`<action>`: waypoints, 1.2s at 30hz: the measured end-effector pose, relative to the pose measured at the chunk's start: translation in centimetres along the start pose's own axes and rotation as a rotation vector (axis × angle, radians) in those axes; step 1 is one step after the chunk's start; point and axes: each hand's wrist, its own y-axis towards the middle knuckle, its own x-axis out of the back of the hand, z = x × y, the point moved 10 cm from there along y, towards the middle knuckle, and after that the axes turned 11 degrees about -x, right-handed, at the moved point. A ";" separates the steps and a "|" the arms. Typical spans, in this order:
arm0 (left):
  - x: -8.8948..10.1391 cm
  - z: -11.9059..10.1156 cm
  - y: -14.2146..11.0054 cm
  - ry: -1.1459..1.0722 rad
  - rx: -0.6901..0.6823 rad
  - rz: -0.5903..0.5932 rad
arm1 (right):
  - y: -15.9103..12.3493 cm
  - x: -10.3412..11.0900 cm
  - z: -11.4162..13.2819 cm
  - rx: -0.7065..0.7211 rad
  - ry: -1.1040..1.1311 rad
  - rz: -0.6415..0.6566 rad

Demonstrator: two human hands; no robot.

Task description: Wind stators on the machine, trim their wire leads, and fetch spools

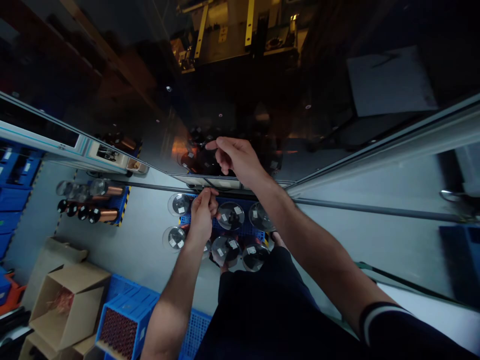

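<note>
My left hand [204,207] is low at the machine's base, above the spools, with thumb and fingers pinched together. Whatever the pinch holds, if anything, is too fine to see. Higher up, in front of the dark glossy panel [240,105], my right hand [237,156] has its fingers bent inward and the forefinger pointing left. I cannot make out anything in its grip. Below both hands, several spools [231,216] with clear round flanges and white labels stand on a blue perforated pallet [245,229]. My left forearm partly covers them.
Copper wire spools [107,215] lie on another pallet at left. A grey rail [375,209] runs along the machine's foot. Lower left are an open cardboard box [71,305] and a blue crate [127,315] of dark red pieces. Yellow-lit machinery [225,32] shows behind the panel.
</note>
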 end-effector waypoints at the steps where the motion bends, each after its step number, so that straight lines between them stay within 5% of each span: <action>1: -0.2 -0.1 0.0 -0.001 0.003 0.010 | 0.8 0.0 0.3 0.018 0.003 -0.019; 7: -2.0 -1.8 0.0 -0.069 -0.031 0.014 | 3.6 0.7 1.8 0.125 -0.106 -0.090; 14: -4.5 -4.3 1.1 -0.147 -0.007 -0.039 | -1.0 2.6 -0.3 0.248 -0.363 -0.090; 18: -5.8 -5.3 3.4 -0.144 -0.021 -0.037 | -2.7 3.4 -4.6 0.150 -0.240 -0.035; 23: -7.9 -7.4 6.5 -0.035 -0.124 0.079 | -7.8 1.4 -11.6 -0.133 -0.123 0.292; 28: -9.4 -9.5 8.2 0.090 -0.196 0.157 | -11.5 2.0 -10.6 -0.052 -0.309 0.233; 36: -10.4 -10.9 12.2 0.343 -0.194 0.161 | -12.2 1.7 -9.8 0.020 -0.302 0.064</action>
